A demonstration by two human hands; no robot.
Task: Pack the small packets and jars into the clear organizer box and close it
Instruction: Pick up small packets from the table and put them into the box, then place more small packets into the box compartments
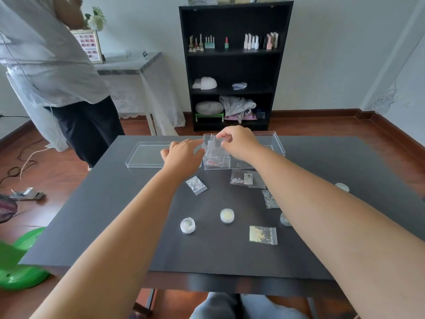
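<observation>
The clear organizer box (273, 143) stands open at the far middle of the dark table (115, 215), with its clear lid (145, 155) lying flat to its left. My right hand (239, 142) pinches a small clear packet (215, 142) over the box's left compartment. My left hand (181, 154) rests against the box's left side, fingers spread. Several packets lie loose: a glittery one (196, 185), a labelled one (247, 179), one (269, 199) partly under my right forearm, and a yellow-bead one (262, 234). Small round jars (188, 225) (227, 215) (285, 219) stand nearer me.
Another jar (342, 187) sits at the table's right. A person in a grey shirt (53, 65) stands at the table's far left corner. A black shelf (232, 65) with bottles stands behind the table. A green object (20, 261) lies on the floor at left.
</observation>
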